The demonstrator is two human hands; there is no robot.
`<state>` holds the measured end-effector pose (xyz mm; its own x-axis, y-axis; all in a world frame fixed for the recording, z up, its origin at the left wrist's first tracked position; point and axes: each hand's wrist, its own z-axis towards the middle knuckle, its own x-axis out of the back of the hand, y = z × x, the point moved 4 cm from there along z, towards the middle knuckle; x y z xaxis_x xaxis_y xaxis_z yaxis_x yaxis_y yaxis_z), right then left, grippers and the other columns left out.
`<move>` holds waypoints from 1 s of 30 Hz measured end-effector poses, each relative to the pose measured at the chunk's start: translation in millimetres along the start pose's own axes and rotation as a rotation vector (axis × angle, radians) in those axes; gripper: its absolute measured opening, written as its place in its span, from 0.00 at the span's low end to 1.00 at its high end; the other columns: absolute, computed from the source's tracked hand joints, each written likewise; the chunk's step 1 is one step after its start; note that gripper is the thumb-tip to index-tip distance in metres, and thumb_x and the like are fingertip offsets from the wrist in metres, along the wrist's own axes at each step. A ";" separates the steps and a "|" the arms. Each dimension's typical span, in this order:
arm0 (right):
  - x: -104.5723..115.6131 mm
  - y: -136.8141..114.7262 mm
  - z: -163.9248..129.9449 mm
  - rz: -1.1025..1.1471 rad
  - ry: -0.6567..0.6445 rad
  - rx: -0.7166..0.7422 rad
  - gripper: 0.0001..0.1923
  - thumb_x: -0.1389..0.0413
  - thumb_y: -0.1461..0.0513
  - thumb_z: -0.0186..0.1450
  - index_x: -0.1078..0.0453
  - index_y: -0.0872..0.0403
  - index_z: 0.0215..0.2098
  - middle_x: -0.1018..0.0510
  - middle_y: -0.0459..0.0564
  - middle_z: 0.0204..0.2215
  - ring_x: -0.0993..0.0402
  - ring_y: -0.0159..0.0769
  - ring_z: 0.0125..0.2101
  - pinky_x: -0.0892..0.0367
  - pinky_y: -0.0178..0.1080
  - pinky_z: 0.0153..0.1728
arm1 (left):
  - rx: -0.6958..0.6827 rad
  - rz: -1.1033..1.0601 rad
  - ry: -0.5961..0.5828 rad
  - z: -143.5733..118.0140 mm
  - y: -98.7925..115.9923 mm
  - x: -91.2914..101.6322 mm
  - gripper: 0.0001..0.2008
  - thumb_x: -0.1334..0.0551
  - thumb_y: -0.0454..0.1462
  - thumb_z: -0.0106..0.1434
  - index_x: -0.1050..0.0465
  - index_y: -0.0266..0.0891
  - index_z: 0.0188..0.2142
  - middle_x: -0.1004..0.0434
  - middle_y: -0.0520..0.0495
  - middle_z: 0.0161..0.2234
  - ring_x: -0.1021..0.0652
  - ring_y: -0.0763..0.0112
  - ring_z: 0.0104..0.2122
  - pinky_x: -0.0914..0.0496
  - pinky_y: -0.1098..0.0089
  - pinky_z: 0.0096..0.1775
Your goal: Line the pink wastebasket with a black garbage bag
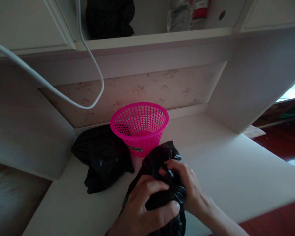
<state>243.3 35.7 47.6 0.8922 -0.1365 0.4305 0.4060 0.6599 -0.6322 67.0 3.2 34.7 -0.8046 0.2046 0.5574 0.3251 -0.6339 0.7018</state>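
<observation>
Both hands, left hand and right hand, clutch a crumpled black bag (fingers curled tight). Best to find its mouth near the pink basket.

looks like a home bedroom: white built-in desk lower right, floral wallpaper mid-frame, red wood floor far right.

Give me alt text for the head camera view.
Both hands, left and right, grip a crumpled black bag on a white desk. Behind it stands a pink basket, with another black bag to its left.
</observation>
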 end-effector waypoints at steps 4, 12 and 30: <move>-5.1 11.8 -9.4 0.163 -0.057 -0.067 0.21 0.40 0.64 0.63 0.40 0.47 0.52 0.15 0.50 0.40 0.16 0.38 0.35 0.24 0.36 0.33 | 0.037 0.016 0.120 -2.6 -0.3 -6.4 0.20 0.31 0.38 0.66 0.26 0.53 0.57 0.21 0.45 0.52 0.21 0.56 0.55 0.24 0.60 0.55; -4.7 16.4 -9.9 0.158 0.004 -0.207 0.10 0.40 0.62 0.69 0.33 0.47 0.47 0.25 0.40 0.26 0.28 0.31 0.24 0.34 0.31 0.25 | -0.370 0.368 -0.036 -5.3 12.0 -7.7 0.13 0.31 0.37 0.67 0.23 0.48 0.51 0.18 0.46 0.52 0.22 0.57 0.59 0.31 0.63 0.63; 10.0 40.3 -3.6 1.197 -0.413 -0.890 0.21 0.29 0.50 0.62 0.17 0.51 0.49 0.15 0.49 0.41 0.19 0.29 0.36 0.28 0.30 0.40 | -0.510 0.388 0.068 17.4 21.5 5.8 0.13 0.45 0.33 0.77 0.20 0.42 0.47 0.19 0.49 0.49 0.26 0.71 0.60 0.33 0.66 0.66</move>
<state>269.3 58.2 24.1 0.7170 0.4380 -0.5423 -0.3644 -0.4276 -0.8273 77.9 3.8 60.7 -0.7108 -0.1481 0.6876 0.3356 -0.9306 0.1464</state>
